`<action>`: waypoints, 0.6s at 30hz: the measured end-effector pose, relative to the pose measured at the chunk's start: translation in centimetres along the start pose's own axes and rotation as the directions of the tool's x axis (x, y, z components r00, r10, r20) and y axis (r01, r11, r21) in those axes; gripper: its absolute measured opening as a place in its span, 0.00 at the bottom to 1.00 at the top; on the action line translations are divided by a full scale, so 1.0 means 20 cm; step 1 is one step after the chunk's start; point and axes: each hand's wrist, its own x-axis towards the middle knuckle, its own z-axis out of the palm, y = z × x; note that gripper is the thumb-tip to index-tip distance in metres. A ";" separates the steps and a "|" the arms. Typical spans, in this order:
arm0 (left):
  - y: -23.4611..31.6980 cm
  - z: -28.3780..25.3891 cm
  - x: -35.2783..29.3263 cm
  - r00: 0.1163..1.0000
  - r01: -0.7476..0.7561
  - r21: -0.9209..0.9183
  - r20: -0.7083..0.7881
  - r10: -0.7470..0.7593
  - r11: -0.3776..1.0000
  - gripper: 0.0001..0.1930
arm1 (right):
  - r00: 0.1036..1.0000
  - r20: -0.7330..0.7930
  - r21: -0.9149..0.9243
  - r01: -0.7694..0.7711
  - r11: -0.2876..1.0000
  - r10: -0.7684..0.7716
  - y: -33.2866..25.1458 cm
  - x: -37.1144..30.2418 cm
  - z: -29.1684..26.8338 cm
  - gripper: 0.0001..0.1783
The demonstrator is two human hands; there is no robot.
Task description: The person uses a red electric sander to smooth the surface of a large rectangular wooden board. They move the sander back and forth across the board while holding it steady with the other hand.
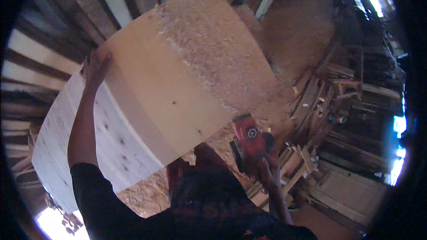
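Note:
A broad wooden board lies slantwise before me. Part of its surface is smooth and pale yellow, while a whitish rough strip with dark spots lies at the left. Curled wood shavings cover the far right part. My left hand rests at the board's far left edge, fingers spread, holding nothing. In my right hand is a red electric planer, gripped at its rear. Its front end is beside the board's near right corner; whether the two touch I cannot tell.
Long planks stand or lie side by side along the far and left sides. Wood offcuts are heaped at the right, with stacked timber beyond. Shavings litter the ground below the board and around my legs.

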 end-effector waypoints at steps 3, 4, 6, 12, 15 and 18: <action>0.05 0.04 -0.17 0.996 0.008 -0.013 -0.084 -0.009 1.000 0.53 | 0.996 0.083 0.039 0.009 0.999 -0.012 -0.03 0.01 0.10 0.17; 0.07 0.04 -0.27 0.991 -0.008 -0.043 -0.137 0.002 0.999 0.52 | 0.994 0.108 0.072 0.009 0.997 -0.017 -0.05 0.02 0.13 0.17; 0.07 0.00 -0.56 0.966 -0.082 -0.090 -0.254 0.057 0.993 0.48 | 0.990 0.143 0.048 -0.002 0.999 -0.005 -0.11 0.05 0.23 0.16; -0.07 -0.06 -1.38 0.964 0.253 0.126 -0.117 -0.239 0.959 0.44 | 0.981 0.186 0.061 -0.062 0.996 0.050 -0.53 0.41 0.55 0.16; -0.11 -0.01 -1.46 0.969 0.211 0.163 -0.164 -0.184 0.964 0.43 | 0.974 0.218 0.097 0.045 0.994 -0.065 -0.90 0.70 0.73 0.16; -0.11 0.01 -1.43 0.973 0.196 0.224 -0.162 -0.162 0.955 0.44 | 0.900 0.277 -0.043 0.360 0.932 -0.335 -1.27 1.15 0.97 0.34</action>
